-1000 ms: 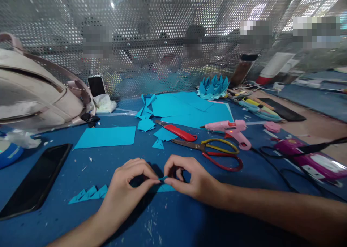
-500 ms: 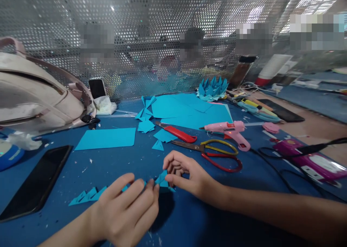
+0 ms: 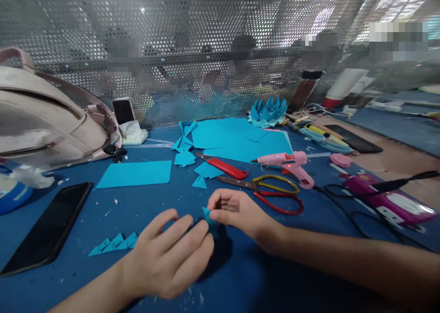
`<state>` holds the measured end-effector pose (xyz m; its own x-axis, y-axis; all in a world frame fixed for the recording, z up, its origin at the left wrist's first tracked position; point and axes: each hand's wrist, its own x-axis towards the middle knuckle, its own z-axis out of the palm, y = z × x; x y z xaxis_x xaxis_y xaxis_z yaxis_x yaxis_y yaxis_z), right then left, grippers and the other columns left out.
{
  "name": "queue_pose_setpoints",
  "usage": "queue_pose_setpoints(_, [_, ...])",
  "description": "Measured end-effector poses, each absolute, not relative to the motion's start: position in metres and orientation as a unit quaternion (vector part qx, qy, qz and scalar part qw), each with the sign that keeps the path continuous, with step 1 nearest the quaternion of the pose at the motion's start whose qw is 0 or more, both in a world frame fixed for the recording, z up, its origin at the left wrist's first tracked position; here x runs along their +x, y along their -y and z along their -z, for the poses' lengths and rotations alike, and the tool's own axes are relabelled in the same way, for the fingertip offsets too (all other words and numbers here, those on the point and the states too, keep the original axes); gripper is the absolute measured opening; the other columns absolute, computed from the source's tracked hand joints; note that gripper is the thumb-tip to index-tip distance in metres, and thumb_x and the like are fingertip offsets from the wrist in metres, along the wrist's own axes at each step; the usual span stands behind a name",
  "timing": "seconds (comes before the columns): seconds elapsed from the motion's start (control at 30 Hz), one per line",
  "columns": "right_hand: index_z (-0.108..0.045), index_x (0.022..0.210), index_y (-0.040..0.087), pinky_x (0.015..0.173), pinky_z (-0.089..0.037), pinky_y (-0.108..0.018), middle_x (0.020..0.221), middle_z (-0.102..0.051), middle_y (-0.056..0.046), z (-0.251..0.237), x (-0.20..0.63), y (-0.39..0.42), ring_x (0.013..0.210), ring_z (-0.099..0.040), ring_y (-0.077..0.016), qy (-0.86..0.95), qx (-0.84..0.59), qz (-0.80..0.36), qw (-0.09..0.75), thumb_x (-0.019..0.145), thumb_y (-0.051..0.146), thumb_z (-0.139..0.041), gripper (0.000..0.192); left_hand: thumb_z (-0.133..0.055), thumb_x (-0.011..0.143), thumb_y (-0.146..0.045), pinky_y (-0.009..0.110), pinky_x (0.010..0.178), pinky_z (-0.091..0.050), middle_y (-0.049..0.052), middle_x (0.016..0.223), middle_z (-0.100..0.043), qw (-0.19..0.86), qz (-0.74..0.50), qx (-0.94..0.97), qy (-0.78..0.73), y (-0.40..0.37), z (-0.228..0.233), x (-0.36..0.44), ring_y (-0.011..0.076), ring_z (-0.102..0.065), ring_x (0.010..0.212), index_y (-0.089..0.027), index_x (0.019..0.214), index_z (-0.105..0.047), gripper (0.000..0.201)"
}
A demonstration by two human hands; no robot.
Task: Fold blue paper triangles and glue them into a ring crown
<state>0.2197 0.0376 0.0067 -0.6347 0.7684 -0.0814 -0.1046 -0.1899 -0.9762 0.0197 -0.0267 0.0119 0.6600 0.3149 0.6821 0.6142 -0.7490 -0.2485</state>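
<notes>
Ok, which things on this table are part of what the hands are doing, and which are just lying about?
In use:
left hand
right hand
folded paper piece, pinched by the right hand
folded units
paper sheet

Lying about:
scissors
cutter
glue gun
phone
bag

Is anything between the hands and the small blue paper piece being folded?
Nothing visible: the right hand pinches the folded blue paper piece directly, and the left hand meets it from the near side, covering its lower part.
</notes>
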Motion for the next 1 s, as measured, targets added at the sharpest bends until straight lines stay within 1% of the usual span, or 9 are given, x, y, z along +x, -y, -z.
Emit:
queue_pose_setpoints(0.1, [-0.059,0.079,0.016,0.056,-0.036,-0.021,0.071,-0.055,0.003,-0.008,0.221,-0.044,0.062,-0.047,-0.0076,0.550,-0.305,-0.702,0.334,0.073,0.041,-0.081,0.034,-0.052,0.100,-0.032,0.041,0.087,-0.039,0.006,0.097,-0.074,0.189,0.286,-0.873,0.347,0.020,-0.009,0.022,0.0218,-0.064,0.085,-0.016,0.102,-0.062,0.019])
queue_pose_setpoints(0.2, [-0.055,0.082,0.017,0.058,-0.039,-0.021,0.075,-0.061,0.001,-0.008,0.224,-0.050,0.065,-0.052,-0.0089,0.577,-0.287,-0.686,0.339,0.080,0.041,-0.075,0.031,-0.055,0.096,-0.045,0.041,0.085,-0.038,0.006,0.100,-0.069,0.063,0.240,-0.873,0.419,0.017,-0.004,0.023,0.0240,-0.061,0.089,-0.018,0.108,-0.059,0.030])
queue_pose_setpoints(0.27, [-0.050,0.085,0.018,0.058,-0.041,-0.022,0.077,-0.066,-0.001,-0.007,0.226,-0.052,0.067,-0.057,-0.0104,0.607,-0.267,-0.665,0.342,0.087,0.040,-0.067,0.027,-0.064,0.090,-0.045,0.040,0.083,-0.039,0.005,0.103,-0.065,-0.019,0.212,-0.871,0.442,0.018,-0.001,0.022,0.0246,-0.059,0.092,-0.021,0.108,-0.058,0.030])
queue_pose_setpoints(0.33, [-0.048,0.088,0.020,0.058,-0.042,-0.022,0.076,-0.067,-0.001,-0.007,0.228,-0.052,0.068,-0.061,-0.0111,0.636,-0.261,-0.637,0.349,0.092,0.034,-0.061,0.020,-0.069,0.088,-0.037,0.038,0.080,-0.039,0.003,0.101,-0.064,-0.066,0.202,-0.867,0.451,0.019,0.002,0.022,0.0239,-0.058,0.090,-0.022,0.101,-0.057,0.023])
queue_pose_setpoints(0.43, [-0.051,0.091,0.020,0.059,-0.044,-0.022,0.075,-0.066,0.001,-0.007,0.231,-0.049,0.069,-0.063,-0.0109,0.674,-0.275,-0.594,0.342,0.093,0.024,-0.058,0.008,-0.065,0.091,-0.024,0.038,0.079,-0.037,0.001,0.095,-0.063,-0.089,0.212,-0.862,0.451,0.020,0.004,0.019,0.0220,-0.057,0.086,-0.021,0.092,-0.056,0.010])
queue_pose_setpoints(0.57, [-0.060,0.086,0.018,0.063,-0.046,-0.023,0.081,-0.066,-0.001,-0.007,0.232,-0.050,0.073,-0.064,-0.0123,0.717,-0.303,-0.544,0.315,0.087,0.021,-0.065,0.006,-0.059,0.095,-0.022,0.037,0.080,-0.037,0.000,0.091,-0.064,-0.108,0.234,-0.859,0.443,0.017,0.003,0.014,0.0203,-0.057,0.083,-0.021,0.094,-0.056,0.003])
queue_pose_setpoints(0.73, [-0.067,0.081,0.018,0.066,-0.044,-0.024,0.082,-0.067,-0.001,-0.006,0.232,-0.056,0.075,-0.059,-0.0133,0.749,-0.324,-0.503,0.283,0.084,0.021,-0.070,0.005,-0.067,0.090,-0.027,0.039,0.080,-0.038,0.004,0.103,-0.062,-0.111,0.200,-0.849,0.476,0.014,0.002,0.010,0.0250,-0.055,0.091,-0.021,0.103,-0.054,0.019])
queue_pose_setpoints(0.83, [-0.067,0.077,0.018,0.061,-0.042,-0.024,0.079,-0.064,0.000,-0.005,0.232,-0.058,0.068,-0.054,-0.0119,0.756,-0.327,-0.493,0.280,0.083,0.020,-0.071,0.007,-0.068,0.088,-0.025,0.038,0.078,-0.037,0.003,0.099,-0.059,-0.137,0.195,-0.842,0.484,0.014,0.002,0.009,0.0248,-0.053,0.089,-0.021,0.093,-0.051,0.018])
queue_pose_setpoints(1.0, [-0.069,0.078,0.018,0.059,-0.042,-0.023,0.078,-0.062,0.000,-0.006,0.232,-0.058,0.066,-0.052,-0.0109,0.769,-0.322,-0.480,0.273,0.084,0.019,-0.070,0.006,-0.055,0.094,-0.014,0.038,0.080,-0.034,-0.001,0.087,-0.059,-0.150,0.233,-0.830,0.483,0.015,0.004,0.009,0.0210,-0.052,0.080,-0.022,0.089,-0.048,0.011])
